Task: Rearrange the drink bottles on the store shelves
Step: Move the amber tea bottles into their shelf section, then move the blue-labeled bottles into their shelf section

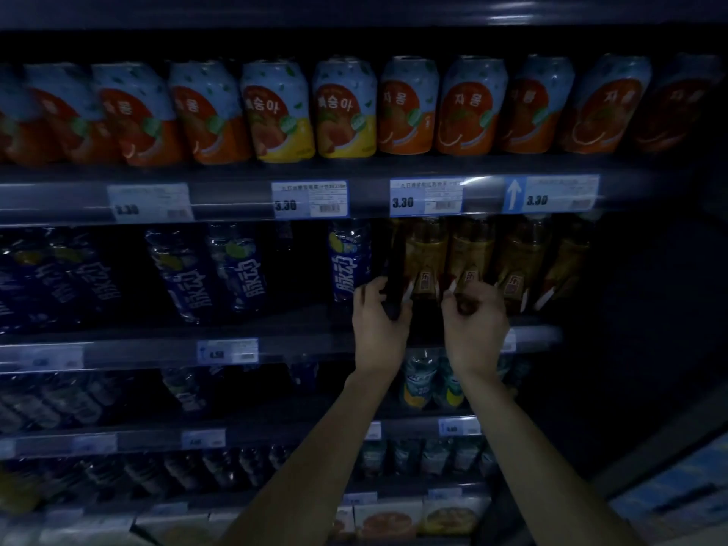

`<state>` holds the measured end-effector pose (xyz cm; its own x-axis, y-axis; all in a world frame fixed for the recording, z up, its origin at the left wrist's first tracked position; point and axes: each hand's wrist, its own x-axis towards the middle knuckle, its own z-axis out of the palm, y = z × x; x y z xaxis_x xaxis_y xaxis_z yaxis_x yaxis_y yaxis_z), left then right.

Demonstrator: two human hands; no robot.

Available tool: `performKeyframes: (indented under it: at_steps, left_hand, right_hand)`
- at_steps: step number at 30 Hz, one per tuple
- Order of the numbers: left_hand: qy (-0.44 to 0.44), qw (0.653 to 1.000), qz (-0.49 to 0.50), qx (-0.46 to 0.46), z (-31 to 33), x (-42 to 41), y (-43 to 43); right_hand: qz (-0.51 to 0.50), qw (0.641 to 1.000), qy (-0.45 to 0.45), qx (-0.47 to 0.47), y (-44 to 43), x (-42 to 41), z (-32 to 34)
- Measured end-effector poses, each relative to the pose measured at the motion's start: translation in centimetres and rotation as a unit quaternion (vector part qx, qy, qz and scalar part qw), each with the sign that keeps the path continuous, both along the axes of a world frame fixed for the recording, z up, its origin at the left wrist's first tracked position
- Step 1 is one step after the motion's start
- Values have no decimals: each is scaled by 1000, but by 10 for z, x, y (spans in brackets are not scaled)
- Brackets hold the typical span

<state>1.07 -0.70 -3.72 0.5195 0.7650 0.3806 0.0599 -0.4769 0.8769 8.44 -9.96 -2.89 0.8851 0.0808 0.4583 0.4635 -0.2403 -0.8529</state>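
Note:
On the second shelf stands a row of amber tea bottles (520, 262) with red-and-white labels. My left hand (378, 321) grips the base of a dark bottle (394, 266) at the left end of that row. My right hand (476, 321) is closed around the bottom of the amber bottle (467, 258) beside it. Just left of my hands is a blue-labelled bottle (348, 262), with more blue bottles (236, 266) farther left. The scene is dim, so bottle caps are hidden behind the shelf rail.
Orange and yellow drink cans (346, 108) fill the top shelf above a rail with price tags (425, 197). A gap sits between the blue bottles at the shelf's middle. Lower shelves hold green-labelled bottles (419, 378) and dark bottles; boxed goods (388, 520) lie at the bottom.

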Motion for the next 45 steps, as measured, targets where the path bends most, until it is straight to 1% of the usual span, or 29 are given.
performKeyframes:
  at_steps: [3,6,14,25,31,36,45]
  left_hand:
    - [-24,1000,12,5,3,-20,8]
    - [-34,999,37,-2,7,-42,20]
    - [-10,993,119,-5,16,-110,70]
    - [-8,981,192,-14,19,-183,137]
    - [1,981,195,-20,15,-192,164]
    - [-4,983,184,-22,14,-190,179]
    - [-33,981,187,-31,11,-181,194]
  right_hand:
    - [41,999,-1,31,12,-21,9]
    - [86,996,12,36,30,-40,11]
    - [131,990,32,34,82,-90,12]
    - [193,980,47,10,149,-153,11]
    - [197,979,42,7,182,-171,10]
    - [172,984,37,4,199,-173,13]
    - [163,984,74,2,226,-168,16]
